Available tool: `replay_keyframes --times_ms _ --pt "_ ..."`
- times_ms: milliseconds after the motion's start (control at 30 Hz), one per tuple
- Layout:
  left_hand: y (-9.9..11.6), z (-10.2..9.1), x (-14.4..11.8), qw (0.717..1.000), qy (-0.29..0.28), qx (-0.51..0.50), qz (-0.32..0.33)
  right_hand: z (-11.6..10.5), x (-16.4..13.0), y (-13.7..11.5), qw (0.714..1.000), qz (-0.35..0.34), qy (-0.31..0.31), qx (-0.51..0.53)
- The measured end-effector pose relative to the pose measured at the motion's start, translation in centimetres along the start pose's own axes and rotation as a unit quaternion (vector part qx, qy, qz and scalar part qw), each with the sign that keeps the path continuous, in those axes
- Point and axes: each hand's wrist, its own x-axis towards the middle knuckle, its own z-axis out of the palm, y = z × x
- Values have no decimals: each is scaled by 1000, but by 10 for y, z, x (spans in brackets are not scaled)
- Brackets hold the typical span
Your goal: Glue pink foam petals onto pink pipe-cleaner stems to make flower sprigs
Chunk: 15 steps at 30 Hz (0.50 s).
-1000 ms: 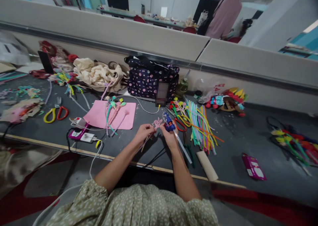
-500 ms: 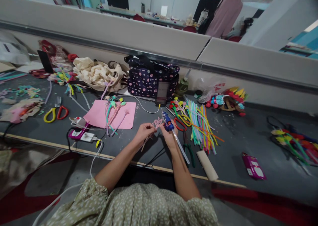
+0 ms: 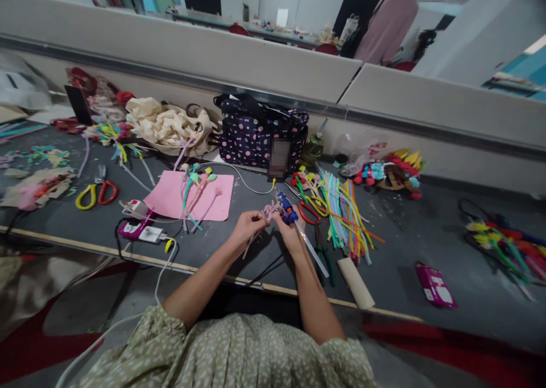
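Observation:
My left hand [image 3: 248,227] pinches the stem of a small pink pipe-cleaner flower [image 3: 271,209], holding it just above the dark table [image 3: 396,246]. My right hand [image 3: 290,233] grips a blue hot glue gun [image 3: 287,207], its nozzle pointing at the flower head, with a clear glue stick [image 3: 313,250] jutting back toward me. Both hands are close together near the table's front edge.
A pink paper sheet [image 3: 170,197] with finished flowers lies to the left, beside a power strip [image 3: 139,228] and scissors [image 3: 96,193]. Coloured pipe cleaners [image 3: 343,209], a cardboard tube [image 3: 355,284] and a pink box [image 3: 435,285] lie right. A polka-dot bag [image 3: 262,135] stands behind. A person stands beyond the partition.

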Motion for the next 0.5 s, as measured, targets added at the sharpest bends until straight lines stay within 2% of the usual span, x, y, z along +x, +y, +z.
replay_keyframes --times_ms 133,500 --pt "2 0 -1 1000 1 -1 3 -1 -1 -1 1000 7 -10 -8" --pt "6 0 -4 1000 -2 6 12 -8 2 -6 998 -29 -39 -34"
